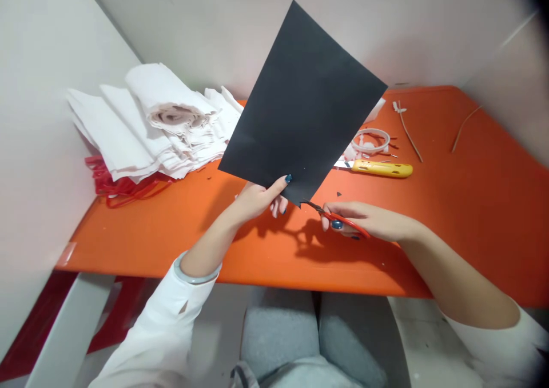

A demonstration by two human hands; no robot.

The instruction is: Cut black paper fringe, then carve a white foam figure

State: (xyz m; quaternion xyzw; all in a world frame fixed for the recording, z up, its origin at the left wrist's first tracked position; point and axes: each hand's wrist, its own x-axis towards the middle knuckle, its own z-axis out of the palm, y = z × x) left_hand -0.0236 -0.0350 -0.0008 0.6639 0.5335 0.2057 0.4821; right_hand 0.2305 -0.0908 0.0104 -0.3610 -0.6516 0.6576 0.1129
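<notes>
My left hand (257, 199) pinches the lower edge of a large black sheet of paper (300, 105) and holds it upright above the orange table (171, 228). My right hand (369, 219) grips small red-handled scissors (337, 215). Their blades point left and touch the sheet's bottom corner. Small black paper scraps lie on the table close to the hands.
A stack of folded white paper (154, 125) sits at the back left on red strips (115, 185). A yellow utility knife (380, 168), a white ring (371, 139) and thin sticks (409, 134) lie behind the sheet. Walls close in on the left and back.
</notes>
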